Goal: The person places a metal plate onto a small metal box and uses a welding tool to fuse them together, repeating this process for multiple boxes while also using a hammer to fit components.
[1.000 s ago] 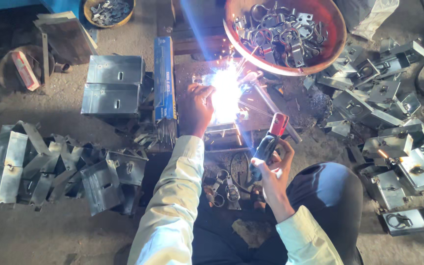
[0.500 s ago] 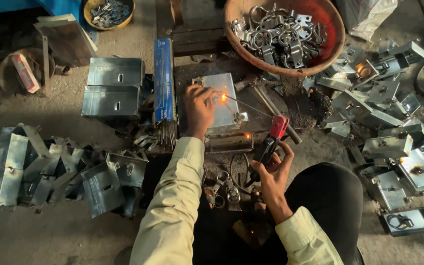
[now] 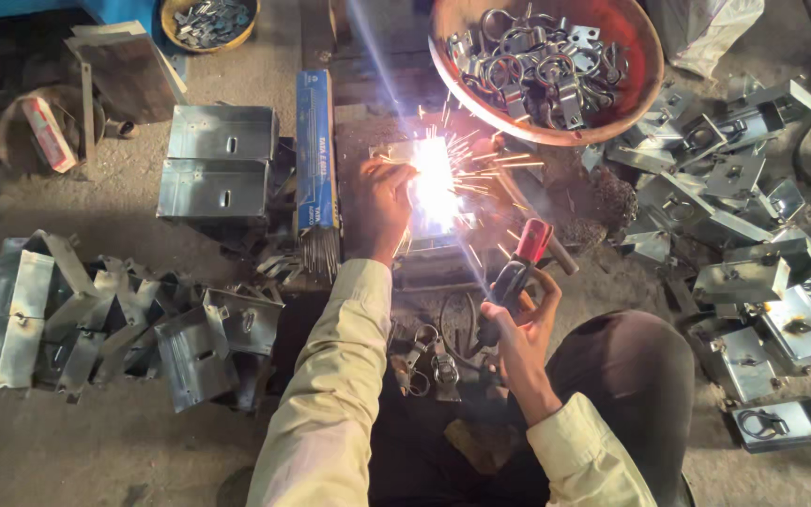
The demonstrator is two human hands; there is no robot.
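Right hand (image 3: 518, 314) has its fingers wrapped tight round the red-tipped electrode holder (image 3: 518, 268), rod aimed at the plate (image 3: 429, 188), arc lit and sparks flying. Left hand (image 3: 382, 202) presses on the plate's left edge; glare hides how far those fingers curl. So I'd say this weld is mid-bead, not done. Left of the plate is a pile of brackets (image 3: 114, 319), right of it another pile (image 3: 753, 235), bowl of clamps (image 3: 546, 66) behind it, looks like plenty left.

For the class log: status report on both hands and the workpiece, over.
Right hand grips red-tipped electrode holder. Left hand steadies metal plate; arc bright, sparks flying. Nothing between them.
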